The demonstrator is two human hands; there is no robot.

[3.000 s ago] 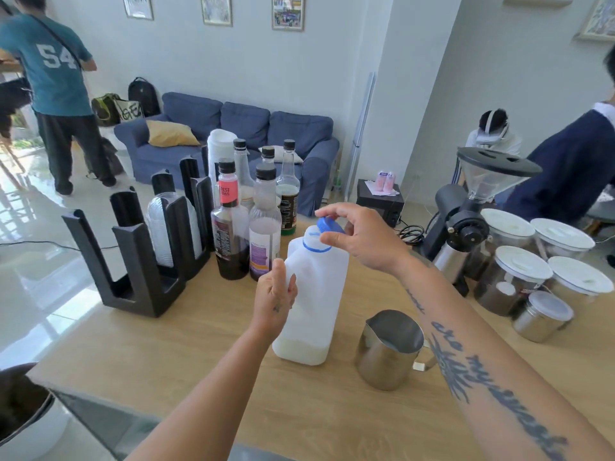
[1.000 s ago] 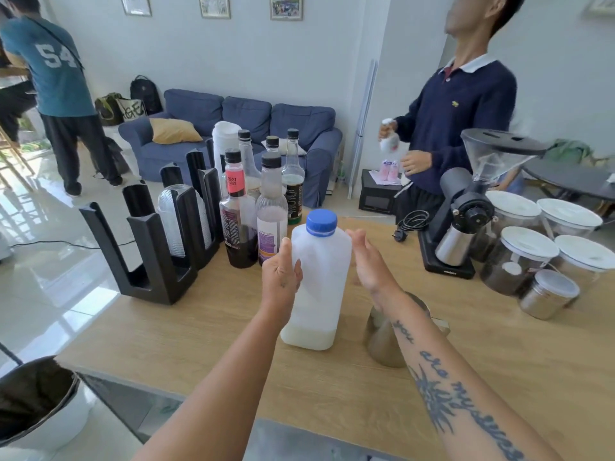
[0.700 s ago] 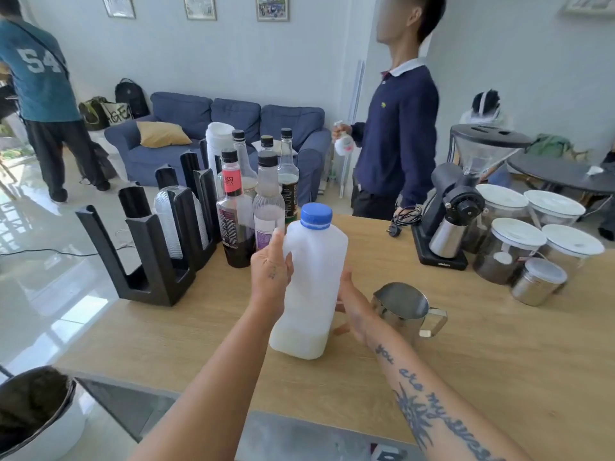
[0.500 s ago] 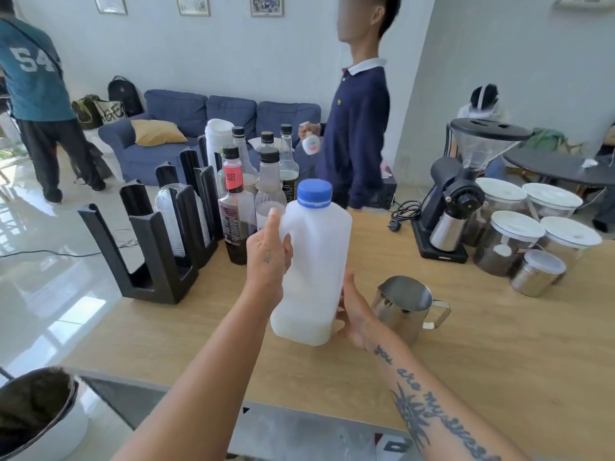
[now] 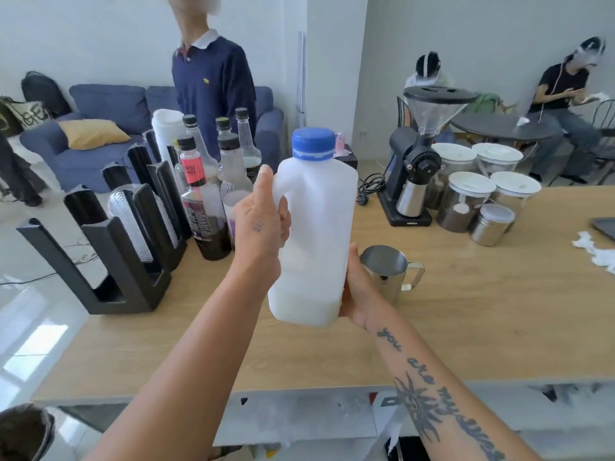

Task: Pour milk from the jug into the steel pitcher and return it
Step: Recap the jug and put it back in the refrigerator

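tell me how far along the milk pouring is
Done: hard to say; the steel pitcher stands on the wooden table, its contents unclear. In hand: the white plastic milk jug, blue cap on, is lifted, left hand gripping its handle, right hand against its lower side. Left: at least setting the jug back.

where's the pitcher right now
In the head view the pitcher stands on the counter just right of centre, beside the right hand at the base of the jug, with the grinder behind it.
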